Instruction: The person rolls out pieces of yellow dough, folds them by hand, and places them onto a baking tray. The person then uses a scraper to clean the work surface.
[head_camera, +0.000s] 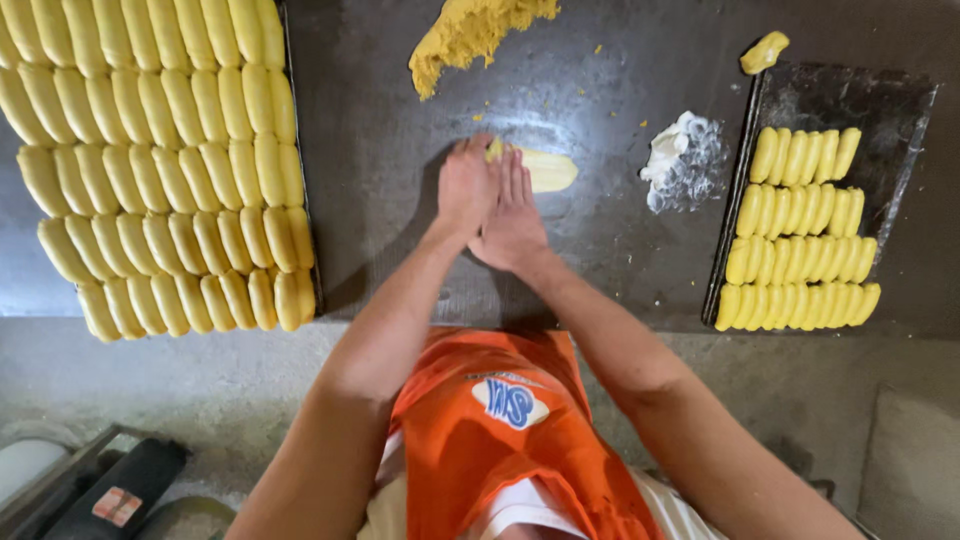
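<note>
- Left hand (466, 186) lies flat, fingers together, pressing on the near end of a yellow dough piece (545, 170).
- Right hand (512, 218) lies flat beside it, fingers stretched out and touching the same dough piece.
- That dough piece rests on the dark tabletop (400, 150).
- Left of the dough piece sits a full tray (296, 120) of shaped rolls.
- Right of it lies a white plastic wrap (685, 160), then a half-filled tray (880, 110).
- Beyond it sits a dough lump (465, 35).

Bare-armed person wears an orange apron (500, 440) with a blue-and-white emblem over white clothing.
</note>
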